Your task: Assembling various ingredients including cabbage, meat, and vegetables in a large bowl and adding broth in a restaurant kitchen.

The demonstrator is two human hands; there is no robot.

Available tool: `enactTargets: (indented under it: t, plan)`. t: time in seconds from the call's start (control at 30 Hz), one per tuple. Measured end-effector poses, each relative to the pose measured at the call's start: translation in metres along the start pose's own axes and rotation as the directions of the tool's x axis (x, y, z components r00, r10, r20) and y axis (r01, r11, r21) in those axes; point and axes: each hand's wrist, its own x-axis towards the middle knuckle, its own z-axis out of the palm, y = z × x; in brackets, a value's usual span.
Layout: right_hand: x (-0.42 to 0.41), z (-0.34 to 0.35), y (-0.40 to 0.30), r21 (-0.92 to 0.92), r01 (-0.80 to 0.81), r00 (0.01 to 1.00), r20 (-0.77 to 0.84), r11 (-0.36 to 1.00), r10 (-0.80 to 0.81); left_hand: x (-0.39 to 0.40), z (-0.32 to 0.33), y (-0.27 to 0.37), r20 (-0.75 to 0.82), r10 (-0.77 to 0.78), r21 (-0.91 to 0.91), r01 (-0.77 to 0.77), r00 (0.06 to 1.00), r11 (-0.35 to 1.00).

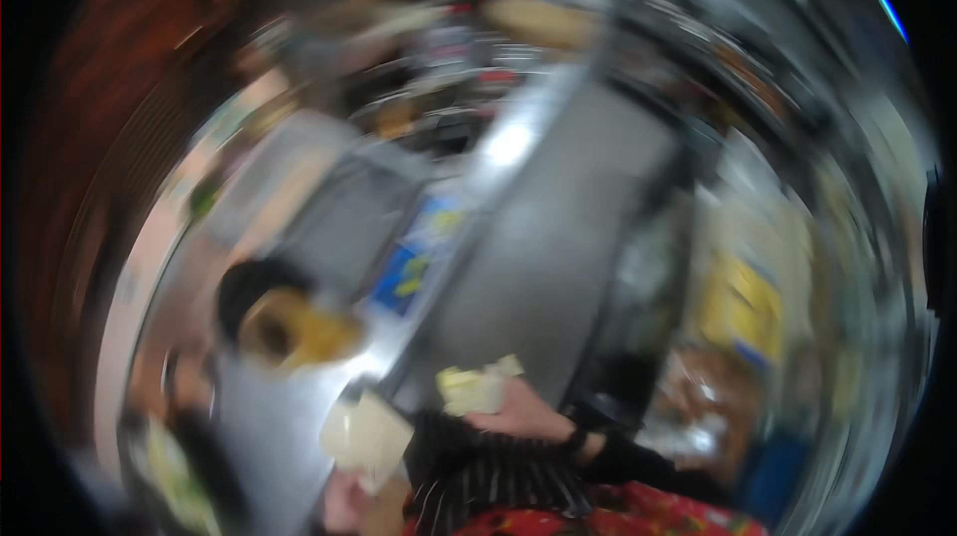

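My right hand (523,412), with a dark band at the wrist, grips a pale yellow, crumpled-looking piece (472,389) in front of my striped apron (493,469). Blur hides whether it is paper, cloth or food. At the lower left, my left hand (345,500) is closed around a flat cream-coloured thing (366,435), possibly paper or a container. It hangs beside the edge of the metal counter (262,401), and its exact form cannot be told.
A tan, ring-ended object (291,330) and a blue-and-yellow packet (404,274) lie on the counter. Grey floor (523,267) runs between it and the right side, where a yellow package (744,308) and a clear bag of brown contents (703,401) sit.
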Motion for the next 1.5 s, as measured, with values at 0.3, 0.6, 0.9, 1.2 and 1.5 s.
enactTargets:
  t: [0.3, 0.6, 0.9, 1.2, 1.5]
  plan:
    - [-0.124, -0.203, 0.045, -0.077, -0.115, 0.652, -0.758, 0.99, 0.017, 0.18, 0.196, -0.028, 0.312, -0.084, 0.667, -0.155, 0.946, 0.729]
    - [-0.335, -0.475, 0.101, -0.49, -0.761, 0.299, -0.846, 0.424, -0.441, 0.358, 0.467, -0.095, 0.096, -0.57, 0.612, 0.403, 0.816, 0.681]
    - [-0.494, -0.674, 0.165, -0.185, -0.983, 0.151, -0.83, 0.009, -0.536, 0.413, 0.633, -0.1, 0.336, -0.477, 0.942, -0.299, 0.812, 0.154]
    - [-0.516, -0.715, 0.3, 0.529, -0.794, -0.608, -0.702, 0.3, -0.37, 0.49, 0.688, -0.097, 0.373, -0.625, 0.927, -0.303, 0.686, 0.221]
    - [-0.311, -0.48, 0.115, 0.324, -0.647, -0.56, -0.817, 0.69, -0.141, 0.457, 0.787, -0.213, 0.084, -0.85, 0.949, 0.219, 0.519, 0.227]
